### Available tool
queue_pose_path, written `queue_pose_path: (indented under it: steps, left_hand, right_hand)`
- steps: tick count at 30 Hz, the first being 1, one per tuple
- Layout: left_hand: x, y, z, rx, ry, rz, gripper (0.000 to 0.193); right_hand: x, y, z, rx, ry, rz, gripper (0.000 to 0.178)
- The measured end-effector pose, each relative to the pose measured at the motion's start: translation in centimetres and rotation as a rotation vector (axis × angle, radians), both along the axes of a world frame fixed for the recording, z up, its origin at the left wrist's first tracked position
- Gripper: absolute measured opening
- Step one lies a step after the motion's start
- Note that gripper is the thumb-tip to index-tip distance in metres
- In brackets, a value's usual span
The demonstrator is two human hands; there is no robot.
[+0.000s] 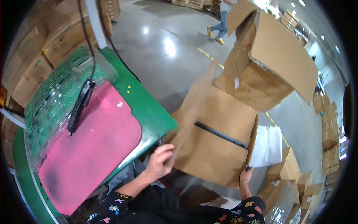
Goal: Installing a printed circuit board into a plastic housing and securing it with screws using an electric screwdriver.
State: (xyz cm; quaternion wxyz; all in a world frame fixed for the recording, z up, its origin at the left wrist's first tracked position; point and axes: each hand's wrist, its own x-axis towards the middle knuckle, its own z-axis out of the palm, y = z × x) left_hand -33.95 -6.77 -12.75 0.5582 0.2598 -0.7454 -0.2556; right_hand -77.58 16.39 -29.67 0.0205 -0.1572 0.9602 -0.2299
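Observation:
A large brown cardboard box (212, 156) lies in front of me. A dark strip (220, 134) runs across its top; I cannot tell whether it is a gap between flaps or a separate piece. My left hand (160, 162) is closed on the lower edge of a raised cardboard flap (194, 106), which is smeared by motion. At the box's near right corner, my right hand (246, 175) is closed round the edge, its fingers partly hidden. A small dark thing shows at its fingertips. White sheeting (266, 146) sits just beyond the box's right side.
To the left is a green table (149, 115) with a pink mat (93, 145), a black corded power screwdriver (80, 106) and green parts in clear trays (56, 97). An open carton (261, 78) stands beyond the box. More cartons (283, 168) are at right. A person (220, 26) walks far off.

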Motion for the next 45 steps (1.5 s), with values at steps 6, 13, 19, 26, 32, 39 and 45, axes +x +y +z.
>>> queue_pose_path:
  steps: [6, 13, 19, 26, 32, 39, 45]
  left_hand:
    - [1.6, 0.8, -4.0, 0.67, -0.314, 0.28, 0.024]
    - [-2.2, 0.4, 0.3, 0.51, -0.126, 0.368, 0.036]
    - [-3.4, 2.4, 4.5, 0.607, 0.362, 0.277, 0.047]
    - [-9.3, -0.7, 3.6, 1.154, 0.724, 0.043, 0.063]
    - [-12.2, -0.5, 3.8, 1.215, 0.853, -0.196, 0.051]
    - [-12.8, -0.1, 4.1, 1.513, 0.857, -0.525, 0.048]
    - [-11.8, -0.2, 4.2, 1.55, 0.977, -0.814, 0.046]
  right_hand:
    - [-0.5, 0.4, 0.9, -0.101, -0.079, 0.002, 0.035]
    - [-4.8, 2.9, -1.3, -0.213, -0.1, 0.062, 0.03]
    - [-8.4, 8.4, -5.4, -0.392, -0.052, 0.132, 0.03]
    - [-8.0, 11.0, -9.8, -0.375, -0.049, 0.066, 0.036]
    - [-7.6, 10.8, -10.9, -0.282, 0.052, 0.09, 0.033]
    - [-10.8, 13.6, -11.2, -0.041, 0.063, -0.112, 0.044]
    - [-7.4, 7.9, -7.6, 0.175, -0.136, -0.112, 0.047]
